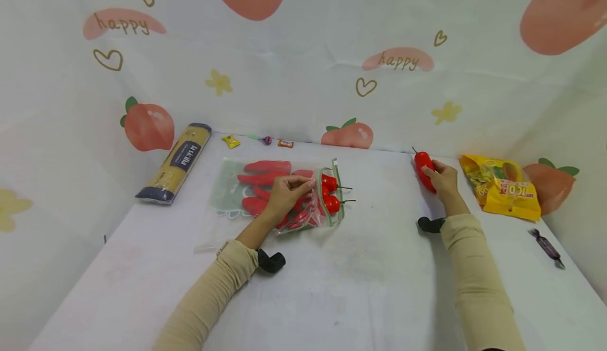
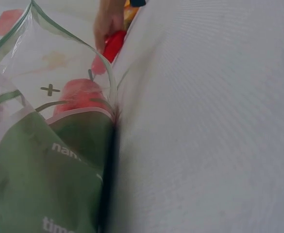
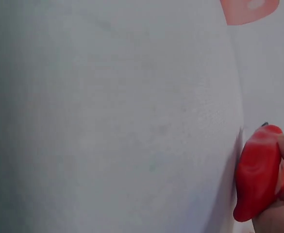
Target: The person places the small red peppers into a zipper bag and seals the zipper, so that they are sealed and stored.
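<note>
A clear zip bag [image 1: 226, 190] with several red peppers [image 1: 261, 177] lies on the table, its mouth facing right. My left hand [image 1: 283, 195] pinches the bag near its open mouth, where pepper tops [image 1: 333, 204] with dark stems poke out. The left wrist view shows the bag's green printed side [image 2: 40, 179] and its raised rim. Off to the right, my right hand [image 1: 444, 180] grips one red pepper [image 1: 423, 165] between thumb and fingers, stem pointing up and away. In the right wrist view this pepper [image 3: 258, 170] is seen close up, just over the white surface.
At the back left lies a pack of spaghetti [image 1: 177, 164]. A yellow candy [image 1: 231, 141], a lollipop [image 1: 267, 140] and an orange-brown sweet [image 1: 286, 144] lie along the wall. Right of my right hand are a yellow snack bag [image 1: 514, 198] and a dark wrapped candy [image 1: 547, 248].
</note>
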`<state>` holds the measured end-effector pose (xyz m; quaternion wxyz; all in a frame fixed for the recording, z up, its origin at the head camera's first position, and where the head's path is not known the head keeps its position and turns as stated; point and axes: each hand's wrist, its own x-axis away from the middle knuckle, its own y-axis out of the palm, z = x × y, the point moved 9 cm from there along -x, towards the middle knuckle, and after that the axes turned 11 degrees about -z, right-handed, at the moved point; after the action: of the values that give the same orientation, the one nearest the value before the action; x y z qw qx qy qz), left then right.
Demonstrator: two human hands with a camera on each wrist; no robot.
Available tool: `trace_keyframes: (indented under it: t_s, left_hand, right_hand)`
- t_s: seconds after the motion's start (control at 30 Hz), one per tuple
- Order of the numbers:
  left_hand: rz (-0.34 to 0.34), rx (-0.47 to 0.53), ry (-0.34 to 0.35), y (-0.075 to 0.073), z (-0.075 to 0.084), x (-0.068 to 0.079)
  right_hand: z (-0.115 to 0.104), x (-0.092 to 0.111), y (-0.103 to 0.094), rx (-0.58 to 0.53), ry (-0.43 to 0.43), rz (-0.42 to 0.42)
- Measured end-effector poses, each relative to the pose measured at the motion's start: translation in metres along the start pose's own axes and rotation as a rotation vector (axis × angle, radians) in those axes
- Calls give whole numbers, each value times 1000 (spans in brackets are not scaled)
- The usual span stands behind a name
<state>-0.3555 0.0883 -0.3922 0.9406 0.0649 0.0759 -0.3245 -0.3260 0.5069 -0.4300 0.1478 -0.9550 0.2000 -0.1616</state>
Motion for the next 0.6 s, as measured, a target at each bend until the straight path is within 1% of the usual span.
trace_keyframes:
  t_s: [0.1, 0.2, 0.27, 0.4, 0.5, 0.6]
  left_hand:
    - [-3, 4, -3, 2, 0, -1]
    - [1, 2, -10, 1, -1, -1]
    - [-1, 2, -14, 1, -2, -1]
    - [-4, 8, -7, 0, -1, 0]
    - [-7, 8, -1, 1, 0, 0]
    - [-7, 15, 2, 1, 0, 0]
  right_hand:
    - [-5, 5, 3, -55, -28, -4]
    - [-14, 12, 15, -149, -57, -32]
    - [-23, 17, 26, -208, -81, -54]
    - [-44, 29, 51, -353, -195, -88]
    - [-58, 39, 70, -425, -269, -115]
    - [-68, 49, 86, -461, -311, -144]
